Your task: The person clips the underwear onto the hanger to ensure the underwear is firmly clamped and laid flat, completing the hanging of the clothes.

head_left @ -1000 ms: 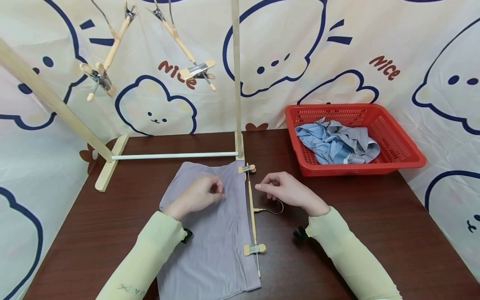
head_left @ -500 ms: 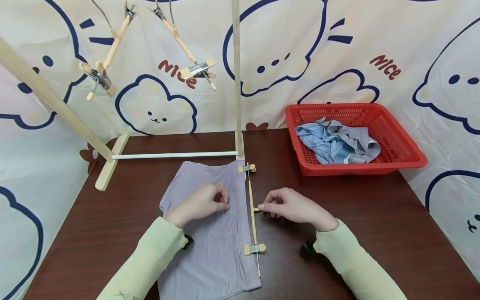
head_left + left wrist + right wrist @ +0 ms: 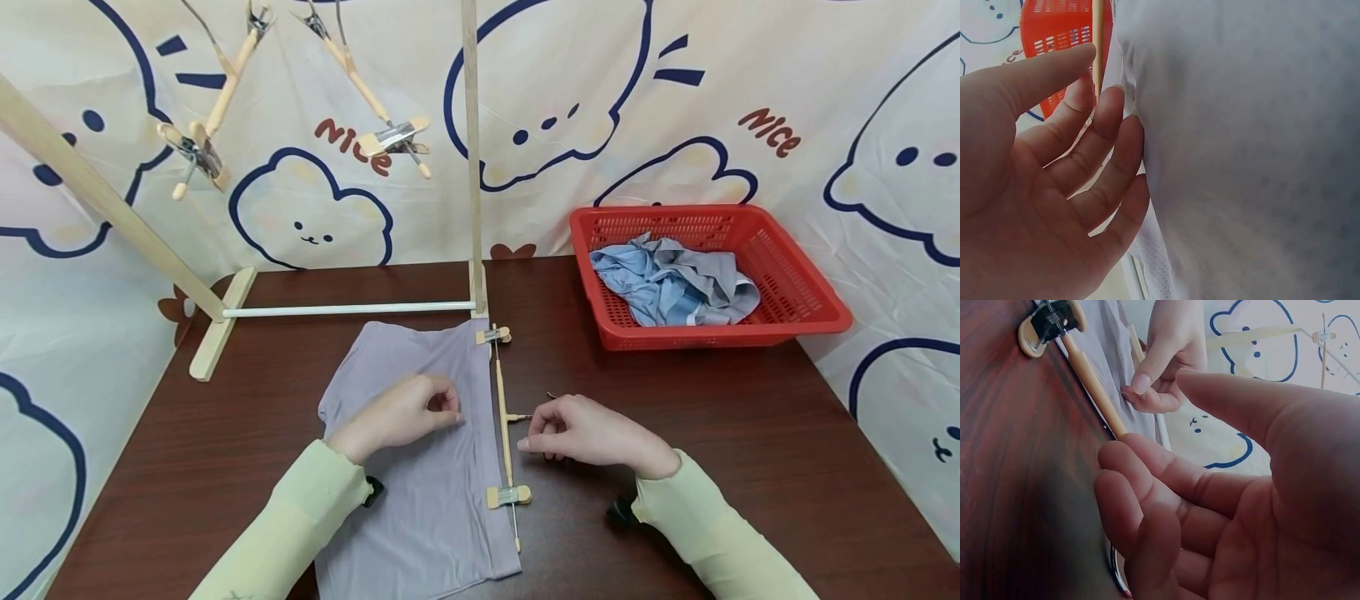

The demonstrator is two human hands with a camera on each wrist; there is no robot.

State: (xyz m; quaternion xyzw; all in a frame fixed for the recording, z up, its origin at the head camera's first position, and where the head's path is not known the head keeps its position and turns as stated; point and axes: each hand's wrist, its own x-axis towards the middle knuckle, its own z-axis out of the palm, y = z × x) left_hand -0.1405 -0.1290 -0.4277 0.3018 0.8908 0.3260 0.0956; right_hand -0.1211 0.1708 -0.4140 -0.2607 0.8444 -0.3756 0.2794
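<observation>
A lavender-grey garment (image 3: 408, 517) lies flat on the dark table. Along its right edge runs a wooden clip hanger (image 3: 501, 392), with an upper clip (image 3: 492, 336) and a lower clip (image 3: 508, 497) fastened to that edge. My left hand (image 3: 408, 414) is over the garment, fingers loosely bent and holding nothing; the left wrist view shows the fingertips by the cloth (image 3: 1241, 150). To the right of the hanger, my right hand (image 3: 592, 433) covers part of the metal hook (image 3: 1116, 569). Its fingers are relaxed, the thumb apart from them.
A red basket (image 3: 720, 337) with crumpled blue and grey clothes (image 3: 675, 279) stands at the back right. Behind the garment is a wooden rack with a white lower bar (image 3: 348, 310). Two clip hangers, a left one (image 3: 228, 87) and a right one (image 3: 367, 92), hang above it.
My right hand has come down beside the hanger, past its stem, and now overlaps the hook. My left hand has shifted slightly down and right over the garment. Hanger and garment look unmoved.
</observation>
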